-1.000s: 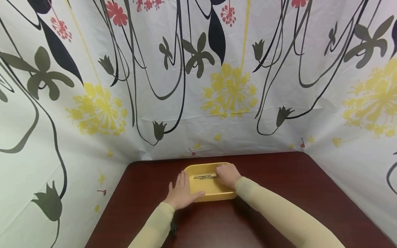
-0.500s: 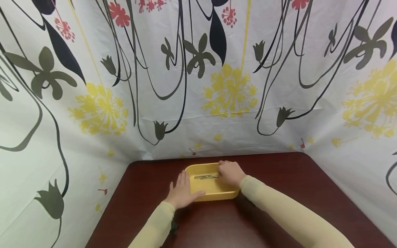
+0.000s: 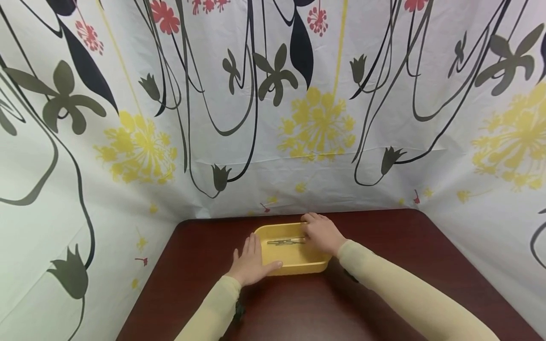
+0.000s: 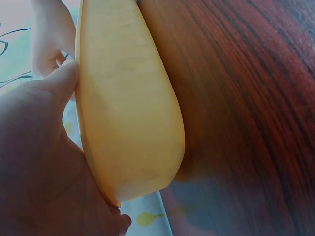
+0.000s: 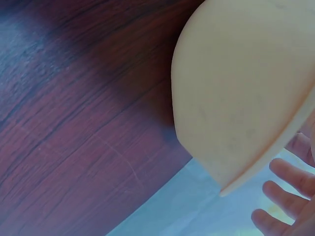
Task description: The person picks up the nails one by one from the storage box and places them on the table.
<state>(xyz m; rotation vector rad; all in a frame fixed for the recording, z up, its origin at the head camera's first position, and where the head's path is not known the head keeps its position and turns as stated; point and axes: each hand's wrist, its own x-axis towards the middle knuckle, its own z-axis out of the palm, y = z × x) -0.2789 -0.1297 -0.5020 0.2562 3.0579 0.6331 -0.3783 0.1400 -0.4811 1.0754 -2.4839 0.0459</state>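
A shallow yellow plastic tray [image 3: 294, 270] stands on the dark table. Several thin grey metal pieces, like nails [image 3: 283, 242], lie together on its floor. My left hand [image 3: 248, 266] rests along the tray's left end, fingers straight, thumb over the near rim. At the tray's back right is my right hand [image 3: 324, 233], its fingertips by the far rim and its thumb side over the inside. In the right wrist view, the right hand's fingers [image 5: 284, 199] are spread and slightly bent beyond the tray wall [image 5: 241, 93]. I see nothing held in them; the thumb is hidden.
The reddish-brown wooden table [image 3: 294, 308] has a rounded back edge. A white floral curtain [image 3: 264, 184] hangs behind it and along both sides. A small dark object [image 3: 239, 312] shows beside the left sleeve [image 3: 211, 308].
My right hand has moved from inside the tray back and right to the far rim, and its curled fingers have loosened. My left hand, the tray and the metal pieces stay nearly still.
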